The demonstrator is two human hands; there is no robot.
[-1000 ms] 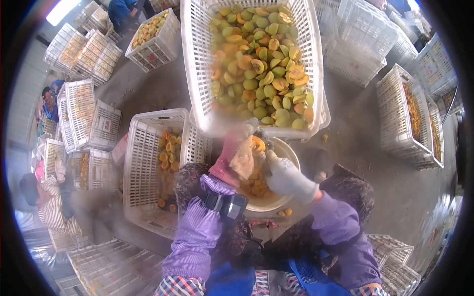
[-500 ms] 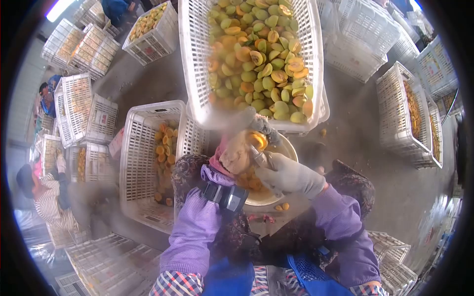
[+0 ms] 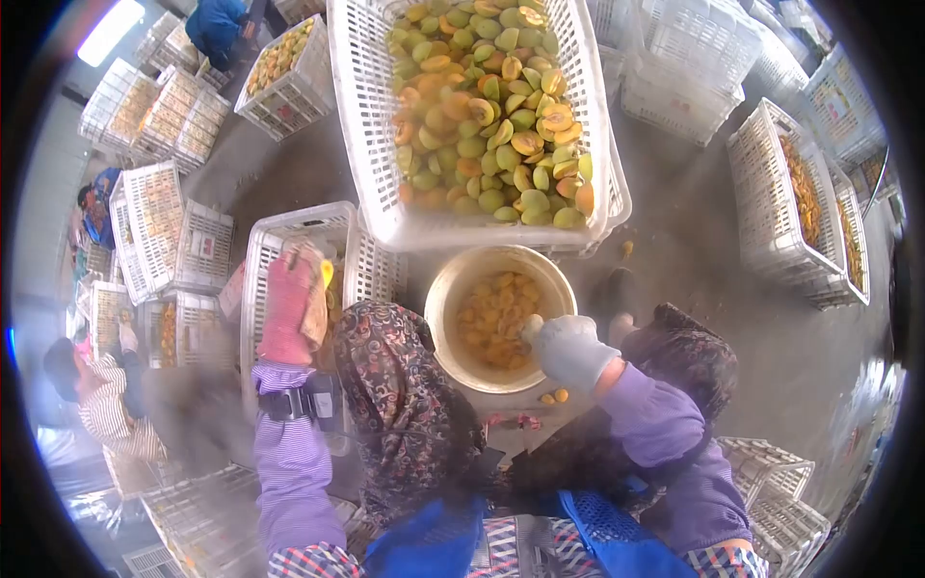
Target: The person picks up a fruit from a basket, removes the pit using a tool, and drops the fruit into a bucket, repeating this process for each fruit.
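My left hand (image 3: 295,306), in a pink and tan glove, is over the white crate (image 3: 252,279) on my left. A yellow-orange apricot half (image 3: 328,273) shows at its fingers, which look closed around it; the palm side is hidden. My right hand (image 3: 575,349), in a pale grey glove, is curled above the right rim of a round white bucket (image 3: 436,337). What its fingers grip is not clear. Orange apricot pieces (image 3: 499,313) lie inside the bucket. Ahead, a large white crate (image 3: 371,207) holds many green-yellow apricots (image 3: 501,144), several showing orange cut faces.
My knees (image 3: 390,385) flank the bucket. Two small orange pieces (image 3: 554,397) lie on the floor. Filled crates (image 3: 790,212) stand at right, more stacked crates (image 3: 154,226) at left. A person in a striped top (image 3: 111,405) sits at left; another in blue (image 3: 217,29) is farther back.
My left hand has moved left from above the bucket to the left crate with the apricot half. My right hand has lowered slightly at the bucket's right rim; the metal tool seen in it no longer shows.
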